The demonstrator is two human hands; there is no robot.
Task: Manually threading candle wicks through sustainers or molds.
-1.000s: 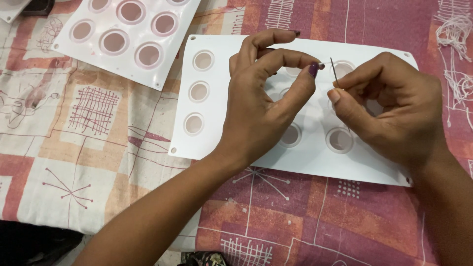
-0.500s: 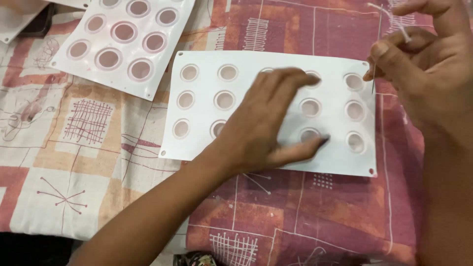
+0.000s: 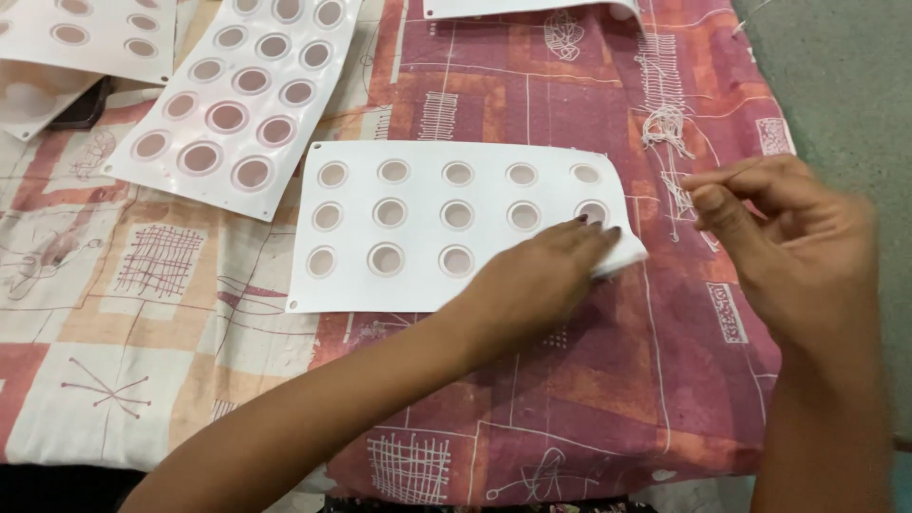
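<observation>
On the patterned red-and-cream cloth (image 3: 570, 399) lies a white sheet (image 3: 418, 275) with three rows of round holes; the left hand (image 3: 546, 275) pinches its curled right corner. Right of the sheet, the right hand (image 3: 798, 252) pinches a thin thread (image 3: 736, 171) near a grey floor (image 3: 845, 85).

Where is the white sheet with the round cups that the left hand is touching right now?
In the head view the white sheet lies mid-table on the patterned cloth, its right corner under the left hand, with another tray to its upper left.

The left hand (image 3: 546, 275) covers the near right corner of the white sheet (image 3: 418, 280). Far sheets (image 3: 85, 38) run off the top edge. The right hand (image 3: 793, 252) looks blurred.
</observation>
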